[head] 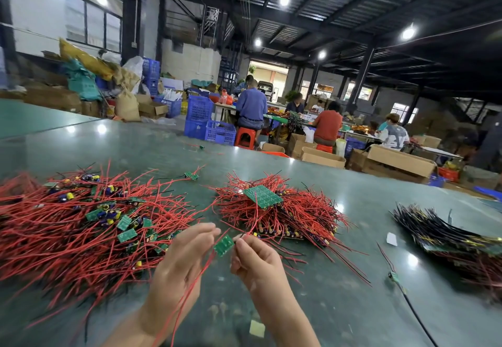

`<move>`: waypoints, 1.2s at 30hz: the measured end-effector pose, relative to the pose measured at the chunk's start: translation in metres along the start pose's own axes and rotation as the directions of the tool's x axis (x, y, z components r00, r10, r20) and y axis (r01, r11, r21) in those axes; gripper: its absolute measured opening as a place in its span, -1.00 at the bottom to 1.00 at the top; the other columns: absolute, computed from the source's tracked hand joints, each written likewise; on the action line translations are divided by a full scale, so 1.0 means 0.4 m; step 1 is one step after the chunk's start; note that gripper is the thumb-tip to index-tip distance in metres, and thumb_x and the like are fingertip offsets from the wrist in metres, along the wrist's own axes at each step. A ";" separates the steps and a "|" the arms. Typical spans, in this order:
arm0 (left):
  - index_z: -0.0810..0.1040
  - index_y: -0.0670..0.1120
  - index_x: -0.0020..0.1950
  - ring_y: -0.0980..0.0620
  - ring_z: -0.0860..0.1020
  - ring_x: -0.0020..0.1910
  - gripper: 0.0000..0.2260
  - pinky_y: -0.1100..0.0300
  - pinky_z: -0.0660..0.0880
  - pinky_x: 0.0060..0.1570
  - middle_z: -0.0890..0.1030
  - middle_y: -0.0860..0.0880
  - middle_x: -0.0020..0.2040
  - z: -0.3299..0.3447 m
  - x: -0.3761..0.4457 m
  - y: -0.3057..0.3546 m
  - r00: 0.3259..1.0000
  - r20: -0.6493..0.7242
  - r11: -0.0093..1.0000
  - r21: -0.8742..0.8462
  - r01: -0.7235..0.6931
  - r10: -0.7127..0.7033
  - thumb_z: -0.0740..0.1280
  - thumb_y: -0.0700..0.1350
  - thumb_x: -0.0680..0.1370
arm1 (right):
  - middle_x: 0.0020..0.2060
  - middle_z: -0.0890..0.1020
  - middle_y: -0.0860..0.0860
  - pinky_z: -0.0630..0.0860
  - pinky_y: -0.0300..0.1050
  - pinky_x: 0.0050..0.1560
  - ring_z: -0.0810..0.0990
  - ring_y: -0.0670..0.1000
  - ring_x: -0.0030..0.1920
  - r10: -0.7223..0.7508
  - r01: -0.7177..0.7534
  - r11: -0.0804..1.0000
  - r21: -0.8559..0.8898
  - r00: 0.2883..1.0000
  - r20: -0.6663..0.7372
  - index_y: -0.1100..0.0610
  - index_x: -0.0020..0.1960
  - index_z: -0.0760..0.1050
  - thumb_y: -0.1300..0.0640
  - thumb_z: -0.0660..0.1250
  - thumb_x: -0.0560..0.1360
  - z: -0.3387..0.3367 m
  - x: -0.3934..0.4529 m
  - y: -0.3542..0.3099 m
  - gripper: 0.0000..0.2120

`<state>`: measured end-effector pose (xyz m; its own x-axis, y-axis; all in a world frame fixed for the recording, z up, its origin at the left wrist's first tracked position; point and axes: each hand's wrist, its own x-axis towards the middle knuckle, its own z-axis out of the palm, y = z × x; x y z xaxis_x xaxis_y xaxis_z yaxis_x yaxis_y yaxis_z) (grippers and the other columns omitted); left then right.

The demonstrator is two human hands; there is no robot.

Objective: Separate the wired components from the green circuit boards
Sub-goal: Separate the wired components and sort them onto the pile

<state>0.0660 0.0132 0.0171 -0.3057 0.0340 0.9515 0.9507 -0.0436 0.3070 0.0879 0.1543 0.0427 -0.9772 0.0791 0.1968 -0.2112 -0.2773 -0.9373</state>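
The small green circuit board (223, 245) is held above the table (339, 306), pinched between left hand (180, 258) and right hand (254, 258); it looks light, stiff and snappable, its red wire (190, 287) limp, so grip the board's edges, beside the red-wire piles (81, 227)

green board (223, 245), red wires (81, 227), teal table (339, 306)

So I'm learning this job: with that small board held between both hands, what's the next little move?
Probably snap or pull it apart: the left hand and right hand pinch opposite edges of the small board above the table, red wires trailing down. Then likely drop it on the left pile.
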 end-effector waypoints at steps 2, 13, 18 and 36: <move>0.43 0.16 0.31 -0.03 0.60 0.10 -0.64 0.21 0.56 0.04 0.51 0.01 0.22 -0.004 0.015 -0.020 0.991 -0.057 0.993 0.008 0.118 -0.118 0.30 -0.16 0.56 | -0.41 0.47 0.01 0.37 -0.31 -0.32 0.40 -0.10 -0.40 -0.055 0.055 0.997 -0.046 0.998 0.000 0.12 -0.20 0.59 0.09 0.43 0.36 -0.001 -0.003 -0.004 -0.91; 0.70 -0.18 -0.10 -0.01 0.63 -0.40 -0.59 0.16 0.59 -0.37 0.66 -0.13 -0.26 -0.017 0.047 -0.024 0.256 0.601 -0.030 -0.424 0.905 -0.757 0.64 -0.02 0.15 | -0.34 0.59 -0.10 0.39 -0.36 -0.26 0.47 -0.18 -0.34 -0.174 0.187 0.948 -0.258 0.982 0.072 0.13 -0.18 0.60 0.12 0.35 0.38 -0.012 -0.006 -0.012 -0.91; 0.63 -0.18 -0.05 0.04 0.65 -0.34 -0.66 0.21 0.57 -0.38 0.67 -0.06 -0.29 -0.019 0.053 -0.012 0.218 0.553 -0.011 -0.380 0.925 -0.804 0.45 -0.06 0.25 | -0.32 0.60 -0.08 0.39 -0.34 -0.26 0.45 -0.16 -0.33 -0.156 0.173 0.950 -0.259 0.984 0.085 0.07 -0.18 0.64 0.12 0.36 0.39 -0.008 -0.007 -0.008 -0.91; 0.56 -0.21 -0.09 0.12 0.63 -0.38 -0.83 0.31 0.51 -0.41 0.66 -0.02 -0.34 -0.003 0.065 0.026 0.364 0.401 0.229 -0.346 0.910 -0.841 0.38 -0.19 0.35 | -0.27 0.69 0.01 0.54 -0.22 -0.18 0.63 -0.09 -0.24 -0.221 0.163 0.848 -0.505 0.974 -0.056 0.02 -0.27 0.63 0.32 0.37 0.45 0.017 -0.005 0.002 -0.76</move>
<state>0.0677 0.0123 0.0450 -0.8896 0.4495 0.0805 -0.0788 -0.3246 0.9426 0.0894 0.1473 0.0436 -0.9036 0.1923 0.3827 -0.3288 0.2610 -0.9076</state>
